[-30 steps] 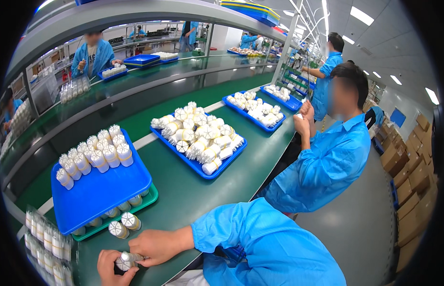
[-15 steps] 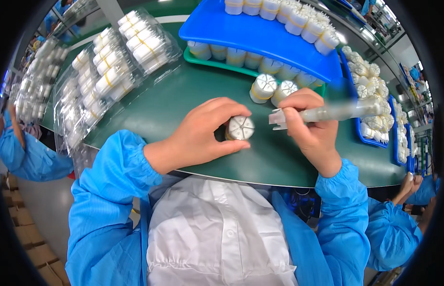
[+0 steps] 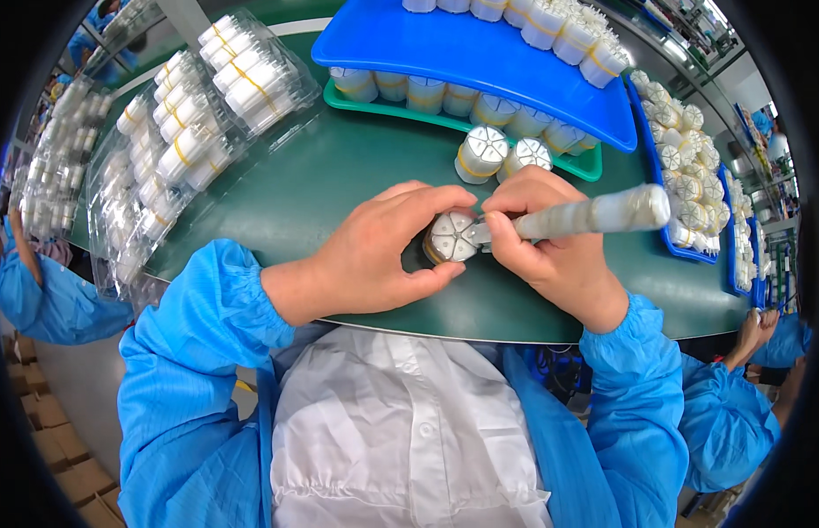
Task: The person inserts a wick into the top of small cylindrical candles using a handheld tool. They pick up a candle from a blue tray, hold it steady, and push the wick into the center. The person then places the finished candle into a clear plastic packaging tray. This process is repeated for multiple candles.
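two hands close on a small white cylinder at the near edge of the green table

the left hand (image 3: pixel 383 251) comes in from the lower left, its blue sleeve bent at the elbow, and lies palm down on the green table (image 3: pixel 339 176) close to its near edge. its fingers curl over the top of a small white cylinder (image 3: pixel 451 236) while the thumb presses in from below, so the hand is closed around that piece and holds it on its side, the round end with its spoke-like slots facing up toward the camera.

the right hand (image 3: pixel 550 255) reaches in from the lower right, wrist cocked inward. it is wrapped tight around a long pale wrapped tool (image 3: pixel 594 213), held like a pen: thumb and forefinger pinch the shaft near its tip, and the thick far end sticks out toward the table's right edge. the metal tip touches the cylinder's end face on its right side. the two hands meet there, knuckles just beside each other.

just beyond the hands, toward the far edge, two more white cylinders (image 3: pixel 502 157) stand upright side by side. behind them a blue tray (image 3: pixel 462 53) rests on a green tray (image 3: pixel 594 167) filled with the same parts. clear plastic packs (image 3: pixel 198 114) of white parts lie along the table's left edge.
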